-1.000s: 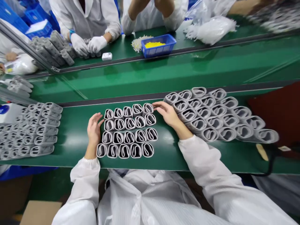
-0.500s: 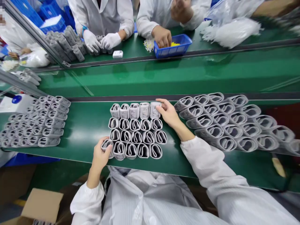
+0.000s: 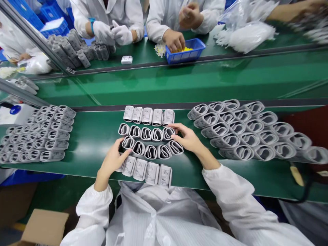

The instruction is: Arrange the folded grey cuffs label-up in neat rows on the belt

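Note:
Several rolled grey cuffs stand in four rows on the green table. The back row and the front row show their printed sides, while the two middle rows show their coiled ends. My left hand touches the left end of the third row, thumb and fingers apart around the end roll. My right hand is at the right end of the second row, with its fingertips on the end roll and the thumb apart.
Stacks of rolled cuffs lie at the left and at the right. Across a ledge, other people work near a blue basket, a white plastic bag and more grey rolls. A cardboard box is at lower left.
The front row has tipped and now shows printed sides; the back row has tilted too. My left hand has moved up to the third row, my right hand down to the second.

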Motion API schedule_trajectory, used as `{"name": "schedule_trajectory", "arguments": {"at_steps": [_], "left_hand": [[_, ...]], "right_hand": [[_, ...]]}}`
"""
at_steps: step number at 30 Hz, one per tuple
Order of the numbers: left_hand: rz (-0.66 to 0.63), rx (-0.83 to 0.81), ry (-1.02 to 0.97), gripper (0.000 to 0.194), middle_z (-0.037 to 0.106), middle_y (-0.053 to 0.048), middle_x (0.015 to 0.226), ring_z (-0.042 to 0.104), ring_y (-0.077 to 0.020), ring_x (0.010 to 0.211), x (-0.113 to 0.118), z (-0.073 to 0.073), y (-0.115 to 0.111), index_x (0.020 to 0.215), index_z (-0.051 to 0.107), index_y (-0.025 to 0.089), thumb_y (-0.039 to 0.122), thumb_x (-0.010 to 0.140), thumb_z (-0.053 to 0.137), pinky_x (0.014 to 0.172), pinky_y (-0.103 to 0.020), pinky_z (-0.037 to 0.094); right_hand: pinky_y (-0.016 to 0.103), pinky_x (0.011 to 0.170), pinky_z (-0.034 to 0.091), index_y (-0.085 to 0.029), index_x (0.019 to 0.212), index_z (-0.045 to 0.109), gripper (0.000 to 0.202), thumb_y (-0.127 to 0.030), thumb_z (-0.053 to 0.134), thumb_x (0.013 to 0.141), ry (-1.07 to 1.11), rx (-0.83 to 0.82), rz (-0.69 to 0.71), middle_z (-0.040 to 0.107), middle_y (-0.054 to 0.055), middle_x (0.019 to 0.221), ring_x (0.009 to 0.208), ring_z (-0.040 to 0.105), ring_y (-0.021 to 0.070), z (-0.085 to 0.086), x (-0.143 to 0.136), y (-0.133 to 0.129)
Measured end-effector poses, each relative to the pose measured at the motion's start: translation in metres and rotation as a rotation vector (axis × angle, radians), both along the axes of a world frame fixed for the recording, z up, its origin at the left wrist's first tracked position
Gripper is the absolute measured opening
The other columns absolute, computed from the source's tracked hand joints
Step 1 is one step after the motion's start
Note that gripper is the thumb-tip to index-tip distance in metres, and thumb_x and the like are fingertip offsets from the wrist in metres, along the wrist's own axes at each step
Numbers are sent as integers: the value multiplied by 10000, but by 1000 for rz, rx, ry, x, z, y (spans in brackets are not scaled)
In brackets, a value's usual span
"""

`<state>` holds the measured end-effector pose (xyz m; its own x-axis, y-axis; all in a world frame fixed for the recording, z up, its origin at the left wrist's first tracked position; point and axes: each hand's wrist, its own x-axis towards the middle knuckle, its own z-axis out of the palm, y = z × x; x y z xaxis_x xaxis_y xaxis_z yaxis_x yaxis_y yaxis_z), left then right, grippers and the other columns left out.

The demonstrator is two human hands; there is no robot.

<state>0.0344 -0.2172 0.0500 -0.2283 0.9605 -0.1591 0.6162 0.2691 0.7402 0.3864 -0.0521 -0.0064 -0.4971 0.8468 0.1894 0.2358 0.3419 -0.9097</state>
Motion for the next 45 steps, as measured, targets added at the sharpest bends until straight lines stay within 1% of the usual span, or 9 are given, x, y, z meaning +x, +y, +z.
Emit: {"name": "schedule_trajectory", "arguments": {"at_steps": [12, 17, 19, 21, 25, 31, 34, 39, 45], "left_hand": [[95, 22, 445, 379, 757, -90, 871, 732, -328, 853, 13, 11, 9, 1111, 723, 248, 576, 1065, 539, 785, -400, 466], [11, -155, 657, 403, 758, -112, 916, 739, -337, 936, 22, 25, 21, 947, 667, 236, 560, 1107, 489, 777, -394, 443], [-18, -179, 711, 416, 759, -136, 987, 736, -360, 1010, 25, 28, 25, 929, 674, 226, 571, 1100, 515, 819, -419, 482], [-27, -119, 736, 378, 749, -154, 1057, 722, -376, 1068, 28, 30, 31, 990, 700, 209, 560, 1074, 586, 874, -448, 523], [-199, 147, 691, 391, 729, -205, 1279, 682, -390, 1224, 35, 35, 61, 1190, 726, 164, 519, 1029, 703, 1058, -504, 550], [-606, 140, 686, 1069, 238, -199, 1906, 113, -555, 1766, 46, 32, 148, 1735, 440, 255, 694, 863, 875, 1389, -782, 116], [-642, -22, 683, 1277, 268, -215, 1893, 167, -585, 1741, 48, 27, 170, 1816, 284, 269, 763, 807, 890, 1359, -862, 52], [-408, 6, 740, 926, 530, -249, 1714, 540, -516, 1498, 27, 28, 133, 1755, 418, 226, 712, 1009, 672, 1275, -755, 382], [7, -40, 553, 495, 797, -172, 1255, 784, -375, 1120, -11, 34, 9, 1335, 662, 204, 612, 1073, 560, 913, -457, 618]], "right_hand": [[347, 587, 455, -290, 1070, 547, 494, -741, 690, 929, -6, -309, -337, 668, -44, 665, 527, 532, 184, -8, -38, 0], [406, 746, 569, -247, 1103, 589, 343, -578, 623, 1019, -104, 11, -480, 741, 50, 910, 729, 680, 221, 26, -18, -11], [397, 746, 573, -230, 1157, 628, 219, -428, 613, 1062, -133, 274, -409, 732, 59, 961, 743, 659, 206, 52, -14, -44], [397, 816, 615, -223, 1197, 658, 166, -338, 619, 1085, -132, 505, -72, 770, 76, 1041, 894, 725, 223, 73, -21, -89], [591, 1171, 604, -183, 1399, 688, 516, -550, 743, 1041, -253, 675, 443, 716, 177, 1522, 1468, 645, 400, 77, -54, -165], [552, 1282, 560, -205, 1596, 598, 584, -59, 654, 1033, -497, 724, 421, 512, 221, 1759, 1673, 482, 345, 44, -47, -160], [674, 1317, 505, -246, 1690, 496, 755, 2, 634, 990, -570, 688, 261, 380, 217, 1840, 1773, 256, 411, 40, -16, -144], [822, 1272, 463, -255, 1763, 361, 809, -113, 651, 1022, -631, 666, -51, 185, 248, 1892, 1779, 114, 519, 29, 20, -122], [524, 940, 679, -125, 1606, 539, 572, -123, 509, 1035, -832, 332, -192, 641, 270, 1440, 1211, 754, 409, 50, -2, -46]]}}
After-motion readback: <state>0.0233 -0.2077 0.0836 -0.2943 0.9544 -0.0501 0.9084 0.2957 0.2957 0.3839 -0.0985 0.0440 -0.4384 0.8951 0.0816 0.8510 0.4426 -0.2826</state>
